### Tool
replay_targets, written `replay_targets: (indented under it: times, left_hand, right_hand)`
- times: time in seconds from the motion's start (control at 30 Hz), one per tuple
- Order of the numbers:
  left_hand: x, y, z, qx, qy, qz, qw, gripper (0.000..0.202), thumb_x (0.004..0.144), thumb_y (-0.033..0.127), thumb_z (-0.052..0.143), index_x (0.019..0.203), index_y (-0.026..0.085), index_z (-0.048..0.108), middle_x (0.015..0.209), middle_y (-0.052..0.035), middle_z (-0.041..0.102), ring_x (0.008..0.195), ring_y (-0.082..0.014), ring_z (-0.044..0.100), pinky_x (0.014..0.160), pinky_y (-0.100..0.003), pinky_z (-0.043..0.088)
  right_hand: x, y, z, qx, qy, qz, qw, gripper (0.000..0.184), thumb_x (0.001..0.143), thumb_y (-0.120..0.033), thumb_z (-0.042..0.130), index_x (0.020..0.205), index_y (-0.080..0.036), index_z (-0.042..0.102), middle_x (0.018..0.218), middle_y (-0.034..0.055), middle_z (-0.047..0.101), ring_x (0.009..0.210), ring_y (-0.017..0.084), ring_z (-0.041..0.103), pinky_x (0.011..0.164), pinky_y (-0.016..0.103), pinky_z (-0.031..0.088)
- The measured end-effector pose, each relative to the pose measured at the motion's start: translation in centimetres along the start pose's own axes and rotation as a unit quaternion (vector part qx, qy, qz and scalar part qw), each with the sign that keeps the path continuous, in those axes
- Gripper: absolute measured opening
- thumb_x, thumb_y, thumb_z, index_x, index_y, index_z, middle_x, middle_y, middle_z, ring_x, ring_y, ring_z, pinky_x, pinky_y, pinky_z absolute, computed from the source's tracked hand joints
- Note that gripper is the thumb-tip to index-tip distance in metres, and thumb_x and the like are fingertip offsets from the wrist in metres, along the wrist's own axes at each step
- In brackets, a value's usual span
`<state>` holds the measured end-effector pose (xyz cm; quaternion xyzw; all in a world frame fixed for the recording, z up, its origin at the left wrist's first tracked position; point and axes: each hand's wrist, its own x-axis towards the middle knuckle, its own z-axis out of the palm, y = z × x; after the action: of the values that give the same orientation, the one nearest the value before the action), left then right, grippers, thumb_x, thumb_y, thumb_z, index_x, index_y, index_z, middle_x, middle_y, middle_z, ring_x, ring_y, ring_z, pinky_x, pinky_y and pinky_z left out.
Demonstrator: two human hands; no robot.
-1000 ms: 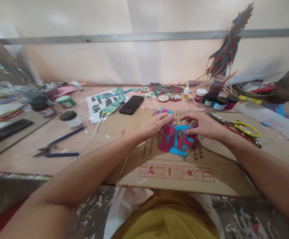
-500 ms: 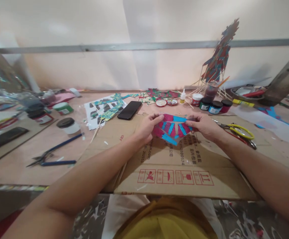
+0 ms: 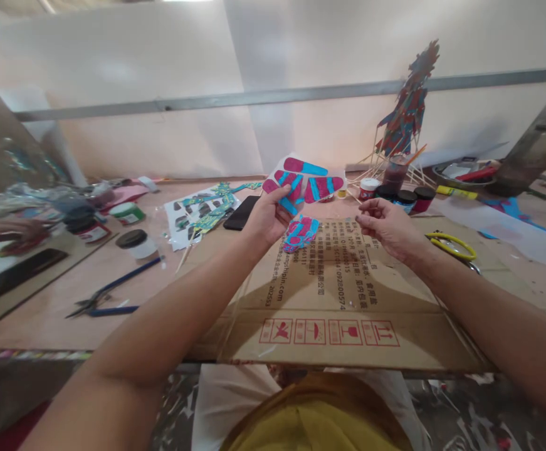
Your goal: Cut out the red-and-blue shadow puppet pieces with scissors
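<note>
My left hand (image 3: 273, 216) is closed on a white sheet carrying several magenta-and-blue painted shapes (image 3: 320, 189), lifted and fanned up above the cardboard. Just below its fingers is another magenta-and-blue piece (image 3: 301, 233) with curling patterns; I cannot tell whether it is held too or lies loose. My right hand (image 3: 385, 228) is apart from the sheet, over the right part of the flattened cardboard (image 3: 320, 294). Its thumb and fingertips are pinched together, and whatever may be between them is too small to make out.
Blue-handled nippers (image 3: 108, 297), a lidded jar (image 3: 136, 243) and a black phone (image 3: 241, 213) lie leftward. Paint jars (image 3: 424, 199), a bundle of painted figures on sticks (image 3: 402, 119) and yellow-handled scissors (image 3: 451, 245) are rightward. Another person's hand (image 3: 4, 232) shows at far left.
The painted sheet has risen in my left hand and turned, showing other shapes. My right hand has let go of it and drawn slightly right. Another person's hand has appeared at far left.
</note>
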<state>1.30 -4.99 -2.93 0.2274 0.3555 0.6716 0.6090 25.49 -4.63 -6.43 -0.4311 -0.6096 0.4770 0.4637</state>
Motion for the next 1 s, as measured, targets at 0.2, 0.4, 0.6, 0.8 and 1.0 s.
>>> replay_targets:
  times: [0.2,0.4,0.6,0.8,1.0]
  left_hand:
    - [-0.3,-0.8,-1.1,-0.008,0.018,-0.058,0.998,0.008,0.086,0.009,0.068,0.081,0.016,0.069,0.07,-0.0027,0.075,0.055,-0.0152,0.07,0.054,-0.025,0.059]
    - [0.7,-2.0,-3.3,-0.022,0.056,-0.043,0.997,0.011,0.086,0.008,0.068,0.087,0.018,0.072,0.072,-0.0008,0.076,0.057,-0.0146,0.07,0.056,-0.024,0.059]
    - [2.6,-3.7,-5.8,-0.037,0.08,0.052,0.995,0.01,0.079,0.012,0.073,0.085,0.02,0.071,0.074,-0.0003,0.076,0.065,-0.0168,0.072,0.06,-0.027,0.06]
    - [3.4,-4.2,-6.4,-0.037,0.067,0.09,0.993,0.013,0.077,0.009,0.073,0.084,0.02,0.069,0.081,-0.0003,0.077,0.075,-0.0165,0.074,0.072,-0.03,0.063]
    - [3.1,-4.1,-6.3,-0.031,0.049,0.08,0.995,0.018,0.077,0.01,0.074,0.091,0.022,0.07,0.084,-0.0011,0.079,0.084,-0.0216,0.077,0.069,-0.032,0.064]
  right_hand:
    - [-3.1,-2.0,2.2,-0.015,-0.282,0.06,0.957,0.021,0.069,-0.034,0.086,0.082,-0.018,0.079,0.071,0.0013,0.074,0.063,0.013,0.065,0.062,0.026,0.052]
    - [-5.2,-1.5,4.8,-0.222,-0.369,-0.083,0.899,0.025,0.092,-0.026,0.063,0.106,-0.02,0.083,0.101,0.008,0.081,0.095,0.022,0.075,0.089,0.034,0.058]
    - [-0.1,2.1,3.8,-0.476,-0.186,-0.155,0.846,0.058,0.102,-0.04,0.05,0.155,-0.017,0.053,0.164,0.0154,0.044,0.155,0.033,0.036,0.127,0.056,0.029]
    - [-1.2,3.0,2.2,-0.497,-0.297,-0.132,0.805,0.06,0.105,-0.047,0.046,0.161,-0.025,0.045,0.169,0.0078,0.036,0.16,0.03,0.026,0.13,0.057,0.021]
    - [-10.5,-2.0,-1.7,-0.338,-0.417,-0.089,0.839,0.035,0.101,-0.041,0.06,0.132,-0.033,0.074,0.148,0.0032,0.064,0.15,0.026,0.047,0.124,0.049,0.041]
